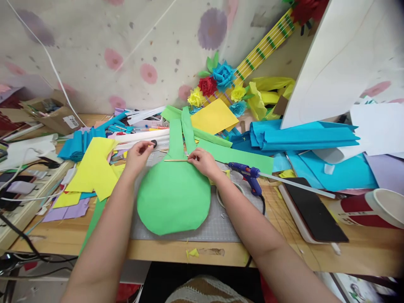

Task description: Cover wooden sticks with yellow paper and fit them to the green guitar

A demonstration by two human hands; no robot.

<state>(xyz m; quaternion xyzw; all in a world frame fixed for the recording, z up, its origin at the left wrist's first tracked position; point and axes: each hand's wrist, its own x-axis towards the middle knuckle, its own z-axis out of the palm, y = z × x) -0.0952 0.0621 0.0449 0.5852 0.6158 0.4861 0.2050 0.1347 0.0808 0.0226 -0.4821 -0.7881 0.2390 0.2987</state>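
Observation:
A green paper shape (173,195) with a round body and a narrow neck lies on a grey cutting mat (221,227). A thin wooden stick (175,160) lies across the neck's base. My right hand (203,162) pinches the stick's right end, fingers closed. My left hand (138,155) rests at the left of the neck with thumb and fingers pinched together, close to a small black object; what it holds, if anything, is too small to name.
A blue glue gun (248,174) with a white glue stick lies right of the mat. Yellow paper (94,168), blue paper (303,136), paper flowers (217,84), a black tablet (312,208) and a red cup (369,208) crowd the wooden table (362,252). A cardboard box (52,111) sits far left.

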